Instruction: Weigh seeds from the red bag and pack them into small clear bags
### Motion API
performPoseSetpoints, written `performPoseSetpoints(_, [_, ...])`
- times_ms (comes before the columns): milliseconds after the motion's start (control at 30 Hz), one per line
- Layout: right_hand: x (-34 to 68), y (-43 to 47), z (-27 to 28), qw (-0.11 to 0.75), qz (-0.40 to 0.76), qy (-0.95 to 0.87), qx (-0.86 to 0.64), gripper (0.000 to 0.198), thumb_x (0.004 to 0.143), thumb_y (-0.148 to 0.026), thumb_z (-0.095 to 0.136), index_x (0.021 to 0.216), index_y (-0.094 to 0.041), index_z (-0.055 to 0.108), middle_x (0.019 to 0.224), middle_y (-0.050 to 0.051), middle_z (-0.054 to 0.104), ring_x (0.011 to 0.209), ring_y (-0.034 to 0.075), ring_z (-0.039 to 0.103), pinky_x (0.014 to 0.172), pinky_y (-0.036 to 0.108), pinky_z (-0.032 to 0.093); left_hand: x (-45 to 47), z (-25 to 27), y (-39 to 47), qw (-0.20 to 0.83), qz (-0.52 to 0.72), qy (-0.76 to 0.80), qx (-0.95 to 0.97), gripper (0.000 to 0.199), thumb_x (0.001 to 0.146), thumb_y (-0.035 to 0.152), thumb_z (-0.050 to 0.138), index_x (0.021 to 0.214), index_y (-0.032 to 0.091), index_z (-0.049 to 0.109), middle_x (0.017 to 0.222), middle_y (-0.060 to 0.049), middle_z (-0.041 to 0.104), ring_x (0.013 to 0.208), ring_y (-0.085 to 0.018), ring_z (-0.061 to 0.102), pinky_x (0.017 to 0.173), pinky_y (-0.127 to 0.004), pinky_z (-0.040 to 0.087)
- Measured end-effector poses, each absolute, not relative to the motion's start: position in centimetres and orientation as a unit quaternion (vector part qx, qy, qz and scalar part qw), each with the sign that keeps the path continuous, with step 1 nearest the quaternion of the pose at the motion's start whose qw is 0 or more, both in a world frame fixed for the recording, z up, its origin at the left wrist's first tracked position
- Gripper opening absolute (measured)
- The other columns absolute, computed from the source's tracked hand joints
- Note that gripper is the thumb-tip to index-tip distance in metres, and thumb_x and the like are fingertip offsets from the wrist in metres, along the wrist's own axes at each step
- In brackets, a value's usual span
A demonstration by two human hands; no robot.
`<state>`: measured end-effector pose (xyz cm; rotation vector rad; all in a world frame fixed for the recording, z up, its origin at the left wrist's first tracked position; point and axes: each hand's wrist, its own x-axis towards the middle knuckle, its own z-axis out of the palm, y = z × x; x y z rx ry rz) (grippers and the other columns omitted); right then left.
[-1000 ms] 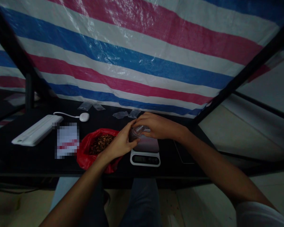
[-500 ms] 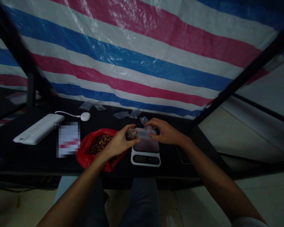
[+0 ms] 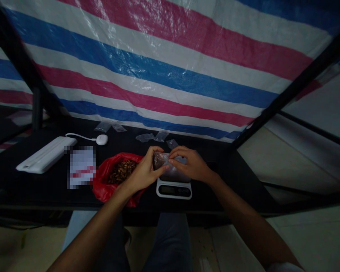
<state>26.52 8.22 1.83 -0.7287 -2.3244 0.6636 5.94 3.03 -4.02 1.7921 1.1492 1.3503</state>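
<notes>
My left hand (image 3: 146, 167) is closed round a small clear plastic bag (image 3: 159, 160) with dark brown contents, held above the left side of a digital kitchen scale (image 3: 174, 190). My right hand (image 3: 190, 164) pinches the bag's right end, its fingertips close to those of my left hand. Between and below the hands shows the scale's grey plate, with the white-framed display toward me. Left of the scale, partly behind my left wrist, a red plastic bag (image 3: 100, 189) stands open, holding many small brown pieces (image 3: 121, 170) like nuts or seeds.
Small clear bags (image 3: 145, 137) lie along the table's back. On the left are a long white device (image 3: 47, 155), a round white piece (image 3: 102, 139) on a cable, and a blurred-out packet (image 3: 82, 166). A striped tarp (image 3: 158, 75) hangs behind; dark frame bars stand at both sides.
My right hand has moved left, from the scale's right side to the small bag, and its fingers have closed in. My left hand stays almost where it was.
</notes>
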Motion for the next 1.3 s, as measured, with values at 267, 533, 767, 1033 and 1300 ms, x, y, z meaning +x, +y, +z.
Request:
performPoseSetpoints(267, [25.7,7.7,1.9,0.314,0.249,-0.876,-0.267,0.004,0.09,-0.025,0.07,0.09,-0.021,0.071,0.1,0.006,0.074,0.095,0.021,0.069,0.089,0.039,0.053,4.8,-2.9,2.0,0.353,0.506,0.447,0.648,0.027,0.099,0.039,0.059,0.118,0.022,0.053,0.1,-0.003,0.063,0.093,-0.02,0.062,0.085,-0.034,0.051])
performPoseSetpoints(533, [25.1,8.0,1.3,0.32,0.262,-0.866,-0.279,0.011,0.096,-0.026,0.061,0.089,-0.022,0.067,0.096,0.005,0.071,0.093,0.02,0.066,0.088,0.037,0.051,4.2,-3.3,1.8,0.404,0.533,0.437,0.601,0.036,0.097,0.047,0.06,0.123,0.021,0.058,0.111,-0.006,0.069,0.103,-0.023,0.066,0.091,-0.037,0.055])
performPoseSetpoints(767, [25.4,7.9,1.1,0.321,0.264,-0.864,-0.285,0.013,0.101,-0.028,0.053,0.093,-0.022,0.061,0.098,0.005,0.066,0.093,0.02,0.062,0.088,0.036,0.05,3.0,-2.1,2.4,0.457,0.538,0.448,0.549,0.041,0.084,0.056,0.076,0.098,0.017,0.074,0.098,-0.008,0.08,0.089,-0.024,0.073,0.084,-0.037,0.058])
performPoseSetpoints(1033, [25.6,8.3,0.5,0.33,0.239,-0.871,-0.274,0.014,0.102,-0.028,0.053,0.091,-0.023,0.06,0.097,0.005,0.066,0.096,0.021,0.063,0.091,0.038,0.049,2.5,-1.0,2.0,0.435,0.507,0.463,0.582,0.038,0.085,0.053,0.074,0.096,0.018,0.082,0.102,-0.008,0.083,0.099,-0.029,0.074,0.094,-0.041,0.056])
performPoseSetpoints(1300, [25.2,8.3,0.2,0.352,0.224,-0.874,-0.251,0.011,0.1,-0.028,0.062,0.091,-0.022,0.066,0.095,0.004,0.071,0.095,0.02,0.064,0.089,0.038,0.048,3.5,-0.8,1.9,0.369,0.52,0.494,0.591,0.031,0.089,0.045,0.068,0.092,0.016,0.079,0.094,-0.007,0.081,0.09,-0.024,0.074,0.084,-0.033,0.055])
